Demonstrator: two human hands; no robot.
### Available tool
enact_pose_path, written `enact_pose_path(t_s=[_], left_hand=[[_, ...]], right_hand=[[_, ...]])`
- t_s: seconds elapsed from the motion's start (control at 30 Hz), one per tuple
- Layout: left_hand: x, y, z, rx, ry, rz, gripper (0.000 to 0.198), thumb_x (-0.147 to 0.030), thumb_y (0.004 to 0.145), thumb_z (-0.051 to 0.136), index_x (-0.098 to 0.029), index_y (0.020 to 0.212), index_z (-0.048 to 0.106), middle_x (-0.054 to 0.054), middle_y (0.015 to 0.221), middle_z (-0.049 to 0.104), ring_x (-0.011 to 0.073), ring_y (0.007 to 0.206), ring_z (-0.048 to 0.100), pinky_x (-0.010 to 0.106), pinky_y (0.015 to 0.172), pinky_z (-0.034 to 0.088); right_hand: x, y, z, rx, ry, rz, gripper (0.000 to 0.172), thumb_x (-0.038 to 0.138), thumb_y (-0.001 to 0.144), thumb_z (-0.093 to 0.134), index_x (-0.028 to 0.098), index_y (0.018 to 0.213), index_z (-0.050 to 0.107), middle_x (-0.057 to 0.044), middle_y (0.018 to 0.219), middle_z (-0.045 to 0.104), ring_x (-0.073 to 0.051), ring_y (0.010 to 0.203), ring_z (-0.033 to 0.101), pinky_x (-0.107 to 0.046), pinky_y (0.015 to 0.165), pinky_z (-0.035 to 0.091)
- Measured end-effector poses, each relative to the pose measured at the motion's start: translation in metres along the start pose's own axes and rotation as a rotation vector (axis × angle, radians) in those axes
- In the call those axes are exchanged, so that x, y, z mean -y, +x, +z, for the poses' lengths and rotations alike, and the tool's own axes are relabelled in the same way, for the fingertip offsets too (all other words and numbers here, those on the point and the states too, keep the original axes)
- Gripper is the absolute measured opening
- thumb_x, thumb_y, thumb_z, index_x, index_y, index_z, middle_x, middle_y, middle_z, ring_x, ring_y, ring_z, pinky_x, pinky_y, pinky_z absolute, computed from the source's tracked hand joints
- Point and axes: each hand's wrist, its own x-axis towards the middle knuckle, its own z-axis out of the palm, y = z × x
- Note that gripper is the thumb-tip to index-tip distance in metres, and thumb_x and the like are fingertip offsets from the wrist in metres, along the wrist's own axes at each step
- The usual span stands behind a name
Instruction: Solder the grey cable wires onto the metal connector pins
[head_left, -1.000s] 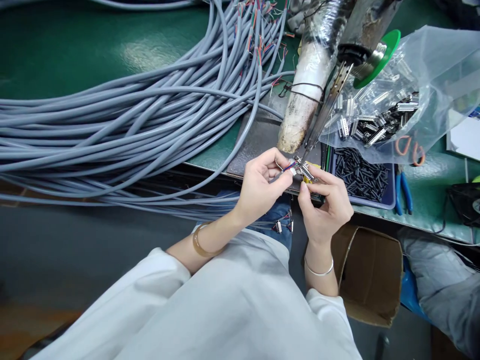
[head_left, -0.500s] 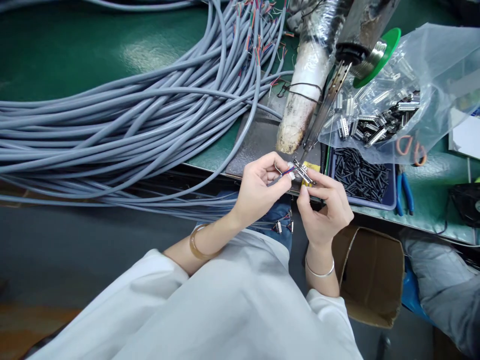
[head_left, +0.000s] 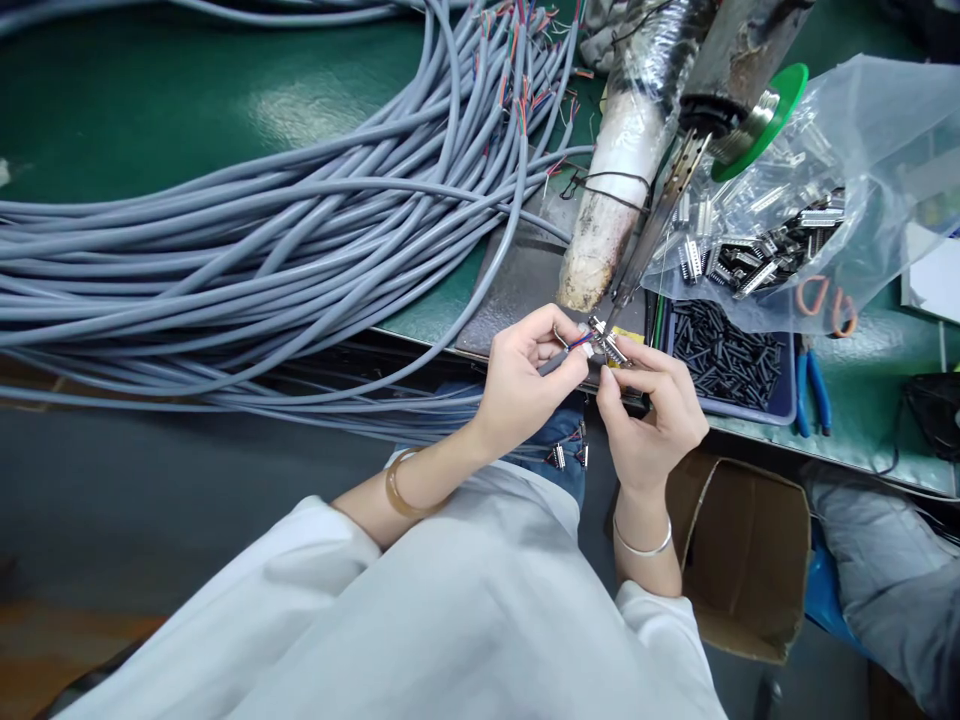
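My left hand (head_left: 529, 380) pinches the end of a grey cable (head_left: 553, 363), from which thin blue and red wires stick out. Between thumb and fingers, my right hand (head_left: 656, 415) grips a small metal multi-pin connector (head_left: 615, 348). The wire ends meet the connector's upper part. Right there, the tip of a soldering iron (head_left: 637, 262) points down at the connector from above. Whether each wire is joined to a pin is too small to tell. Beside the iron hangs a plastic-wrapped suction pipe (head_left: 600, 230).
Many grey cables (head_left: 300, 220) cover the bench's left side. To the right are a bag of connectors (head_left: 757, 250), a tray of black tubes (head_left: 724, 355), blue-handled pliers (head_left: 812, 390) and a green solder spool (head_left: 780, 120). A cardboard box (head_left: 750, 560) stands below; another person's sleeve or leg (head_left: 885, 570) is at right.
The view has shifted slightly, so everything sits a little lower and to the right. Both hands keep their holds, with the cable end and connector still together at the iron's tip.
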Motion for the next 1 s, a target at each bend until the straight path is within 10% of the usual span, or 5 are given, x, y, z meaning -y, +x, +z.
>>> enact_pose_path(t_s=[0.6,0.83,1.0], left_hand=[[-0.007,-0.011,-0.009,0.040,0.194,0.004,0.003,-0.016,0.078,0.067,-0.014,0.080,0.066,0.000,0.074,0.063,0.0056,0.057,0.051,0.017,0.051,0.041],[-0.021,-0.016,-0.025,0.162,-0.043,-0.177,0.016,-0.009,0.071,0.066,-0.014,0.086,0.063,-0.005,0.064,0.058,0.0029,0.047,0.047,0.013,0.045,0.040],[-0.023,-0.022,-0.029,0.203,-0.091,-0.253,0.016,-0.013,0.075,0.072,-0.013,0.089,0.064,-0.002,0.069,0.065,0.0061,0.050,0.061,0.015,0.052,0.055]], right_hand=[[0.007,-0.011,-0.004,-0.062,-0.171,-0.151,0.021,0.008,0.083,0.076,0.023,0.095,0.066,-0.005,0.107,0.080,-0.017,0.094,0.078,-0.028,0.083,0.065],[0.030,-0.016,-0.023,0.172,0.112,0.320,0.008,0.017,0.090,0.069,0.022,0.087,0.064,-0.003,0.098,0.079,-0.015,0.082,0.078,-0.027,0.071,0.066],[0.046,-0.016,-0.032,-0.297,0.091,0.260,0.004,0.018,0.093,0.064,0.021,0.096,0.064,0.006,0.071,0.068,-0.006,0.046,0.060,-0.017,0.041,0.045]])
